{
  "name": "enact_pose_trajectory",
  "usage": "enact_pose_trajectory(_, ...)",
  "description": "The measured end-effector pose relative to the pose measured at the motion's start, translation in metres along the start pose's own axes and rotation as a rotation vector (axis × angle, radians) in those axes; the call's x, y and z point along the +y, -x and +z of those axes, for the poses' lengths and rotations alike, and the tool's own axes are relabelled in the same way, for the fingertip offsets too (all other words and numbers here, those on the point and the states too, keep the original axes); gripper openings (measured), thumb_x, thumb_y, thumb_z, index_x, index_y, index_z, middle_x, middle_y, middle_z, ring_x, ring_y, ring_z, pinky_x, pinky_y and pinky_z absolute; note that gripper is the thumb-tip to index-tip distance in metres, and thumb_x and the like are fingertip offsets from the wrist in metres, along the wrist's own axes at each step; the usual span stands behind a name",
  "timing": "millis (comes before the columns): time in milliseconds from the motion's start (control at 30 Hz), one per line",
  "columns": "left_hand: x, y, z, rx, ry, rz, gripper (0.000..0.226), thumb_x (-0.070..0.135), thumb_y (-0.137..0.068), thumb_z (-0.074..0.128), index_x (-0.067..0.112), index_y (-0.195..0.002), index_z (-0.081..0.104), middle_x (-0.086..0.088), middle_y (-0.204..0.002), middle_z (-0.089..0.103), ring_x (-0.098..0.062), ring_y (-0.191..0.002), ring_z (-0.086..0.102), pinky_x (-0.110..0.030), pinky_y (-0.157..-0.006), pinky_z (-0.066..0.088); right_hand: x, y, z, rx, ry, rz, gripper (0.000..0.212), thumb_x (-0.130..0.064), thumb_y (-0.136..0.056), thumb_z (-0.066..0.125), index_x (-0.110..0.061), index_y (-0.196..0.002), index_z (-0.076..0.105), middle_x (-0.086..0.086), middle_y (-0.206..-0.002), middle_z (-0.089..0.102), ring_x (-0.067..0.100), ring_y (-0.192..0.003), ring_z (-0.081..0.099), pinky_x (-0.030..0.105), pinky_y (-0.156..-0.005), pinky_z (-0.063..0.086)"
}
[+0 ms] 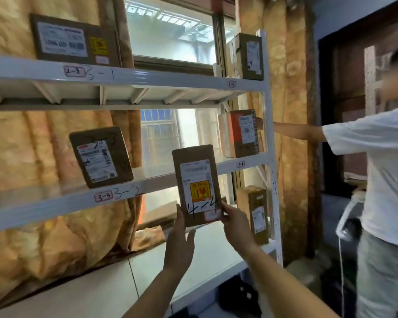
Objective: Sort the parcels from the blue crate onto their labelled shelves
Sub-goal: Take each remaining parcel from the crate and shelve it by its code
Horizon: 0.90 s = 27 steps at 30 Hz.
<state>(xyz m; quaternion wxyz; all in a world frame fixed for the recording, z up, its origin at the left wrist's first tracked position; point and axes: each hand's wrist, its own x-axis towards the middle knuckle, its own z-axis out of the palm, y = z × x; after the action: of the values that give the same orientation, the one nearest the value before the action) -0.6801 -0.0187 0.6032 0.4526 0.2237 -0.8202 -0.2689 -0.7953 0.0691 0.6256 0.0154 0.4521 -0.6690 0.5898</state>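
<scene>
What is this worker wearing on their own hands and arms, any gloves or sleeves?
Nothing that shows. The left hand and right hand are bare, without gloves, rings or a watch. The left forearm and right forearm are uncovered too; no sleeve comes into view.

Aloft: left hand [179, 244], right hand [236, 226], fingers [226, 211] on 1 parcel [197, 180].

You've got a flat brown parcel [197, 184] upright, "4-4" scrawled under its yellow sticker, before the shelves [44, 207].
</scene>
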Motion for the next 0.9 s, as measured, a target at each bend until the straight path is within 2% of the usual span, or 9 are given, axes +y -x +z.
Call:
enact_pose_trajectory(200, -0.026, 0.004, 0.042, -0.327, -0.006, -0.164, 0.077, 0.008, -0.095, 0.043, 0.034, -0.147, -0.007, 0.001, -0.157, 0.017, -0.022, -0.141, 0.028, -0.040, -0.115, 0.028, 0.063, -0.009, -0.013, -0.054, 0.148, 0.127, 0.045, 0.007, -0.094, 0.038, -0.015, -0.125, 0.061, 0.004, -0.119, 0.068, 0.016, -0.115, 0.060, 0.031, -0.098, 0.050)
enact_pose_trajectory(267, -0.033, -0.005, 0.056, -0.372, 0.018, -0.198, 0.078, 0.004, -0.094, 0.042, 0.033, -0.148, -0.007, 0.001, -0.157, 0.018, -0.021, -0.141, 0.028, -0.039, -0.116, 0.026, 0.083, -0.017, -0.014, -0.079, 0.150, 0.166, 0.041, 0.005, -0.096, 0.039, -0.015, -0.123, 0.062, 0.002, -0.118, 0.068, 0.015, -0.113, 0.060, 0.019, -0.088, 0.050)
enact_pose_trajectory(333, -0.041, -0.016, 0.074, -0.392, 0.031, -0.231, 0.078, 0.001, -0.093, 0.041, 0.031, -0.149, -0.004, 0.000, -0.155, 0.025, -0.021, -0.139, 0.031, -0.038, -0.115, 0.027, 0.108, -0.026, -0.014, -0.099, 0.147, 0.185, 0.036, -0.001, -0.097, 0.041, -0.016, -0.120, 0.064, 0.000, -0.115, 0.069, 0.013, -0.108, 0.061, 0.004, -0.072, 0.041)
enact_pose_trajectory(433, -0.058, -0.037, 0.110, -0.301, 0.037, -0.296, 0.064, 0.005, -0.094, 0.043, 0.027, -0.149, 0.018, -0.005, -0.145, 0.045, -0.022, -0.126, 0.047, -0.033, -0.103, 0.042, 0.149, -0.047, -0.016, -0.151, 0.144, 0.196, 0.029, -0.009, -0.098, 0.046, -0.016, -0.118, 0.066, 0.000, -0.112, 0.071, 0.012, -0.106, 0.063, 0.000, -0.066, 0.037)
enact_pose_trajectory(533, -0.078, -0.059, 0.153, -0.079, 0.076, -0.434, 0.046, 0.009, -0.092, 0.052, 0.024, -0.134, 0.050, -0.009, -0.118, 0.067, -0.017, -0.089, 0.059, -0.022, -0.072, 0.047, 0.196, -0.075, -0.016, -0.243, 0.138, 0.221, 0.024, -0.015, -0.096, 0.053, -0.016, -0.115, 0.068, -0.001, -0.111, 0.071, 0.011, -0.105, 0.063, 0.004, -0.070, 0.039)
enact_pose_trajectory(600, -0.095, -0.073, 0.184, -0.025, 0.069, -0.486, 0.047, 0.004, -0.087, 0.057, 0.022, -0.130, 0.055, -0.009, -0.113, 0.070, -0.017, -0.086, 0.060, -0.027, -0.076, 0.047, 0.231, -0.096, -0.013, -0.276, 0.132, 0.222, 0.023, -0.015, -0.094, 0.056, -0.017, -0.113, 0.069, -0.001, -0.110, 0.072, 0.011, -0.104, 0.064, 0.008, -0.077, 0.042)
enact_pose_trajectory(767, -0.137, -0.099, 0.262, 0.054, 0.066, -0.598, 0.050, 0.002, -0.085, 0.061, 0.023, -0.130, 0.053, -0.005, -0.116, 0.068, -0.023, -0.106, 0.064, -0.039, -0.099, 0.046, 0.321, -0.140, 0.001, -0.321, 0.155, 0.257, 0.027, -0.012, -0.094, 0.055, -0.017, -0.118, 0.067, -0.002, -0.110, 0.072, 0.012, -0.103, 0.065, 0.020, -0.087, 0.049)
enact_pose_trajectory(833, -0.158, -0.102, 0.286, 0.083, 0.049, -0.590, 0.051, 0.004, -0.086, 0.062, 0.026, -0.131, 0.052, -0.001, -0.117, 0.067, -0.019, -0.109, 0.063, -0.037, -0.100, 0.045, 0.352, -0.151, 0.012, -0.333, 0.159, 0.250, 0.031, -0.007, -0.094, 0.054, -0.016, -0.121, 0.066, -0.001, -0.111, 0.072, 0.014, -0.105, 0.065, 0.026, -0.092, 0.052)
enact_pose_trajectory(900, -0.180, -0.103, 0.304, 0.104, 0.010, -0.577, 0.049, 0.007, -0.086, 0.063, 0.027, -0.130, 0.053, 0.000, -0.116, 0.067, -0.015, -0.107, 0.065, -0.031, -0.096, 0.047, 0.381, -0.158, 0.024, -0.334, 0.170, 0.224, 0.035, -0.001, -0.093, 0.053, -0.015, -0.123, 0.065, -0.001, -0.110, 0.072, 0.014, -0.102, 0.066, 0.024, -0.089, 0.054)
